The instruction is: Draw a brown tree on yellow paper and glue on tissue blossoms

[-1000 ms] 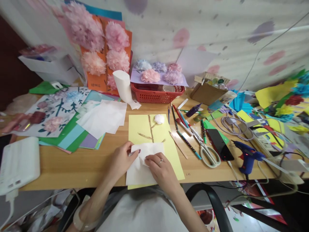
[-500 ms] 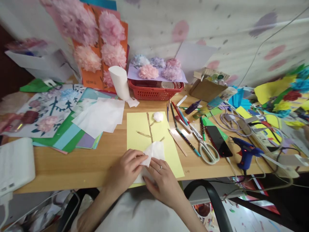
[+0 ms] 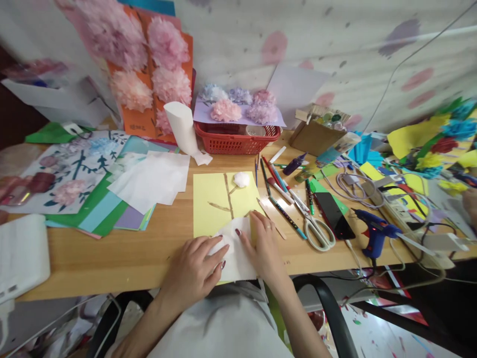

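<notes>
- A thin white paper sheet (image 3: pixel 239 262) lay over the lower part of a rectangular yellow paper sheet (image 3: pixel 204 191), close to the person's lap.
- The left hand (image 3: pixel 199 268) rested on the white sheet's left side, fingers slightly bent and the thumb set apart below them; whether they pinched any paper, I could not tell.
- The right hand (image 3: pixel 266 246) lay along the white sheet's right side, its forefinger stretched to the top corner and its thumb spread well away on the paper.
- Above the hands, a brown painted branch (image 3: pixel 228 199) ran up the yellow sheet, with a rounded white puff (image 3: pixel 241 179) at its upper right twig.
- Just right of the yellow sheet lay a flat, pale wooden stick (image 3: pixel 275 223); farther right were white-handled scissors (image 3: pixel 319 233), a black phone (image 3: pixel 334 215) and a blue glue gun (image 3: pixel 376 231).
- Loose white paper sheets (image 3: pixel 152 179) overlapped on the left of the wooden table (image 3: pixel 93 268).
</notes>
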Tool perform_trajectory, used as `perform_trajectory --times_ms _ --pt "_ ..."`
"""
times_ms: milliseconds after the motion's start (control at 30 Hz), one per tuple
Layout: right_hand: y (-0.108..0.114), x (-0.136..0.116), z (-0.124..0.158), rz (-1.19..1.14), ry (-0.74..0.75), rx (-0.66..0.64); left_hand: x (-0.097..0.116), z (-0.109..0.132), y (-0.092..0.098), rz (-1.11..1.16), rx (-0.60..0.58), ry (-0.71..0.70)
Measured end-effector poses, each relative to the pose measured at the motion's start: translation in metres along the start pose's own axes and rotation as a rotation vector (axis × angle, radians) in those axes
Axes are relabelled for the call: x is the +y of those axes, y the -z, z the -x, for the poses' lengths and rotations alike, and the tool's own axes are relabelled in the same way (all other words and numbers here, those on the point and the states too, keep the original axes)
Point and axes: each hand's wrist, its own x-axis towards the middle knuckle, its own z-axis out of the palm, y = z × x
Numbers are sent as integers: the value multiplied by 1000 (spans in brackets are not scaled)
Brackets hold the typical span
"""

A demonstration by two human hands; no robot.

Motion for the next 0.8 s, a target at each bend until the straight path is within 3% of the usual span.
perform_trajectory --times_ms 167,467,667,800 --pt "-4 4 -20 -40 -4 -64 1 1 -5 -31 33 -19" --pt "-6 -15 -5 -812 -276 -190 0 1 -8 -12 57 -78" --pt "-17 -23 7 -650 -207 -183 0 -2 -7 -9 67 -83" --pt "-22 -30 16 -431 -36 -176 -1 0 -8 49 129 -80"
